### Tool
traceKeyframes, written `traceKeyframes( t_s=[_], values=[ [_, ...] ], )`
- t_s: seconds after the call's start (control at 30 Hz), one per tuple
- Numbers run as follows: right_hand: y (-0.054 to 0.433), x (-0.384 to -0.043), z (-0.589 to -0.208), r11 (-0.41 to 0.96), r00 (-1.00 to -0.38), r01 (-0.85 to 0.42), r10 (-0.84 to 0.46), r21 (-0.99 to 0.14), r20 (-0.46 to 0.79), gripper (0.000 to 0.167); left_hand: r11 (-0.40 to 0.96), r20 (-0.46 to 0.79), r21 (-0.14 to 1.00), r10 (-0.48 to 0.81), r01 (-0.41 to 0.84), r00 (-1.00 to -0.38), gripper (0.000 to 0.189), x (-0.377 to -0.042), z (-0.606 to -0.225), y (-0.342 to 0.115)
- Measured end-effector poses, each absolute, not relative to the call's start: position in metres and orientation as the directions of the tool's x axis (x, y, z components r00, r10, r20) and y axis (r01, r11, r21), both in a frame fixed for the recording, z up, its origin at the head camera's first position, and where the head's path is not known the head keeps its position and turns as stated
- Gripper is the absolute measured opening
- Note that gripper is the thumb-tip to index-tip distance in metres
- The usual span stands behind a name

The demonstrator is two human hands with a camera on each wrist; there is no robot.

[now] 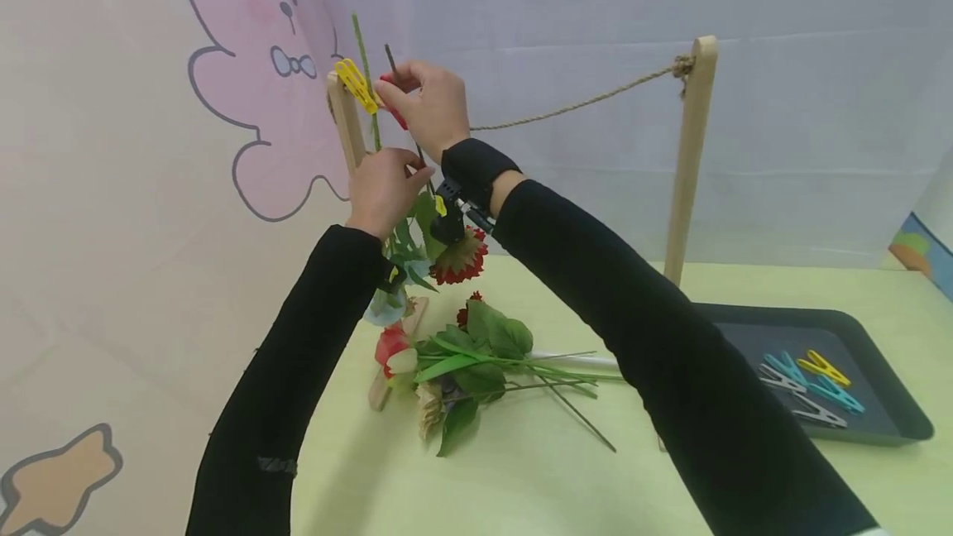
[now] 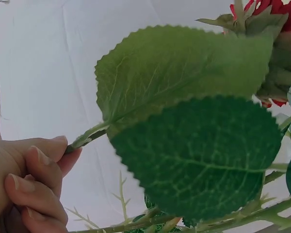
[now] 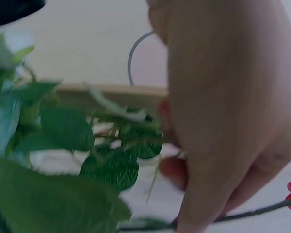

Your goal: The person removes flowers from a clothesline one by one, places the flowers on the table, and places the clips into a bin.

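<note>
My left hand [image 1: 387,189] pinches the dark stem [image 2: 94,136] of an upside-down red flower [image 1: 462,259], just above its leaves [image 2: 194,155]. Higher on that stem, my right hand [image 1: 434,106] holds a red clothespin [image 1: 401,117] at the rope; whether its jaws grip the stem and rope cannot be told. Beside it, a yellow clothespin [image 1: 356,86] sits at a green stem [image 1: 361,40] near the left wooden post [image 1: 346,122]. Pale blue flowers [image 1: 385,307] hang head down below my left hand. The right wrist view shows my left hand [image 3: 233,111] close up.
A twine rope [image 1: 573,108] runs to the right wooden post [image 1: 692,155]. On the table [image 1: 521,478] lies a pile of artificial flowers with green leaves [image 1: 506,333]. At right, a dark tray [image 1: 893,404] contains several clothespins [image 1: 822,366], blue, grey and yellow.
</note>
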State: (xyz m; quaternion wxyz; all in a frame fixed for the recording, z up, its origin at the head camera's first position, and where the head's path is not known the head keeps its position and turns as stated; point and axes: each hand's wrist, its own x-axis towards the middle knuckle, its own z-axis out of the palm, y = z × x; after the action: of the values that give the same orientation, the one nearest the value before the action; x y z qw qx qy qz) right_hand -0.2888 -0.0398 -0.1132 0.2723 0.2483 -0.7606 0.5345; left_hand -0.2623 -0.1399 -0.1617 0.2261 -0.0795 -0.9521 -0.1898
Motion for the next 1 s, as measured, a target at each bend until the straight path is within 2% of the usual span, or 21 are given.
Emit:
traceKeyframes(
  t_s=[0.2, 0.33, 0.57, 0.7, 0.77, 0.83, 0.93, 1.0],
  values=[
    [-0.037, -0.286, -0.109, 0.131, -0.776, -0.615, 0.073, -0.777, 0.627, 0.022, 0.923, 0.408, 0.296, 0.11, 0.246, -0.906, 0.021, -0.262, -0.166, -0.132],
    [-0.031, -0.286, -0.101, 0.009, -0.8, -0.589, 0.134, -0.808, 0.584, 0.022, 0.942, 0.372, 0.246, 0.125, 0.228, -0.92, 0.017, -0.262, -0.173, -0.13],
    [0.0, -0.286, -0.08, 0.055, -0.745, -0.651, 0.144, -0.757, 0.651, 0.026, 0.945, 0.29, 0.232, 0.161, 0.233, -0.943, 0.018, -0.257, -0.187, -0.126],
    [0.03, -0.274, -0.08, 0.267, -0.637, -0.731, 0.065, -0.628, 0.768, 0.032, 0.941, 0.284, 0.191, 0.218, 0.278, -0.934, 0.023, -0.25, -0.19, -0.122],
    [0.046, -0.263, -0.085, 0.398, -0.523, -0.784, -0.01, -0.476, 0.852, 0.034, 0.929, 0.297, 0.187, 0.255, 0.318, -0.92, 0.024, -0.244, -0.19, -0.12],
    [0.061, -0.25, -0.094, 0.464, -0.405, -0.825, -0.091, -0.321, 0.91, 0.035, 0.911, 0.324, 0.192, 0.293, 0.366, -0.9, 0.024, -0.238, -0.189, -0.118],
    [0.086, -0.227, -0.114, 0.479, -0.189, -0.874, -0.169, -0.087, 0.967, 0.033, 0.874, 0.364, 0.204, 0.351, 0.442, -0.863, 0.025, -0.226, -0.188, -0.117],
    [0.103, -0.21, -0.131, 0.461, -0.091, -0.887, -0.172, -0.001, 0.981, 0.032, 0.847, 0.379, 0.219, 0.384, 0.484, -0.842, 0.024, -0.218, -0.188, -0.115]
  ],
)
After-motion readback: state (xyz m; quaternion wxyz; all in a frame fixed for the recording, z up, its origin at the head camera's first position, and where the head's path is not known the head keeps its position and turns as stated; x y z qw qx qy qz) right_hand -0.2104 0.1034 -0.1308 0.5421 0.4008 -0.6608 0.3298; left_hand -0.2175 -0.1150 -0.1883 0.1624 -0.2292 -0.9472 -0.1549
